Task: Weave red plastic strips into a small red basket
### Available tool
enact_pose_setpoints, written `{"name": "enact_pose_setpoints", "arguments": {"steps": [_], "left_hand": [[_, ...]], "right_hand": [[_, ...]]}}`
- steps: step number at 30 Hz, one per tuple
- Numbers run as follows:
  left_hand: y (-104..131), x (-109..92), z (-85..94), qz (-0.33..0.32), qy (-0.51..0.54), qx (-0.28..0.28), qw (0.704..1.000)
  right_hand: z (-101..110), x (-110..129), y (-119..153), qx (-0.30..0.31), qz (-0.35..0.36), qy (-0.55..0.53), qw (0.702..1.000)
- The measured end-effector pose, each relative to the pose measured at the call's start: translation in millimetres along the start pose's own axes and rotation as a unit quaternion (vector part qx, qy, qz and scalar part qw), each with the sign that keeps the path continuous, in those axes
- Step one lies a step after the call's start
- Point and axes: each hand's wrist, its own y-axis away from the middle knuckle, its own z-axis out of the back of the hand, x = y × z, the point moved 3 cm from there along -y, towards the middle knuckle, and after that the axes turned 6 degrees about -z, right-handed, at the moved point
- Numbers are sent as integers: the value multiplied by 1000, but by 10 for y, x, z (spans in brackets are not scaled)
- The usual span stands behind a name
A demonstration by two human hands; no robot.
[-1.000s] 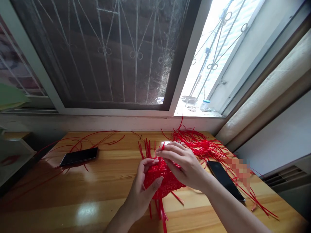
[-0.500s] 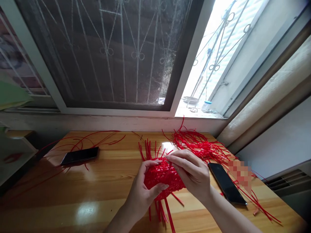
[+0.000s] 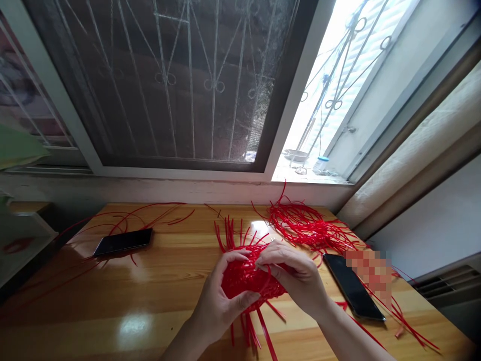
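Note:
A red woven piece made of plastic strips (image 3: 240,281) is held above the table's near middle, with loose strip ends sticking out at its top and bottom. My left hand (image 3: 221,296) grips its left side, thumb across the front and fingers over the upper edge. On the upper right of the weave, my right hand (image 3: 291,273) pinches a thin red strip between thumb and fingertips. The strip's far end is hard to follow against the red weave.
A tangled heap of red strips (image 3: 304,223) lies at the table's back right. A dark phone (image 3: 353,288) rests to the right, another phone (image 3: 124,242) to the left on loose strips. Behind the wooden table (image 3: 150,291) stands a barred window (image 3: 188,100).
My right hand has drawn in slightly lower, from the weave's upper edge onto its face, fingers more curled. My left hand keeps its hold. A strip now shows below my right forearm.

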Motion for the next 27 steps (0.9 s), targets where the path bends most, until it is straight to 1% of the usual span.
{"name": "enact_pose_setpoints", "arguments": {"steps": [3,6,8,13,16,20,27], "left_hand": [[7,-8,13,-24,-44,9,999],[3,-8,19,-40,-87,6,995],[2,-4,19,-50,-112,-3,992],[8,9,10,-75,-152,-49,984],[12,11,-4,-68,-156,-64,983],[20,-2,-16,-58,-147,-70,985],[-1,-11,-16,-44,-133,-73,988]], "right_hand": [[-9,-2,-4,-6,-16,-1,1000],[-10,-9,-8,-14,-33,-10,999],[-6,-10,-15,-15,-32,-16,999],[-20,-11,-36,16,-1,-17,1000],[-44,-16,-43,30,14,-18,999],[-55,5,-57,42,32,-1,999],[-75,147,-75,78,100,86,988]]}}
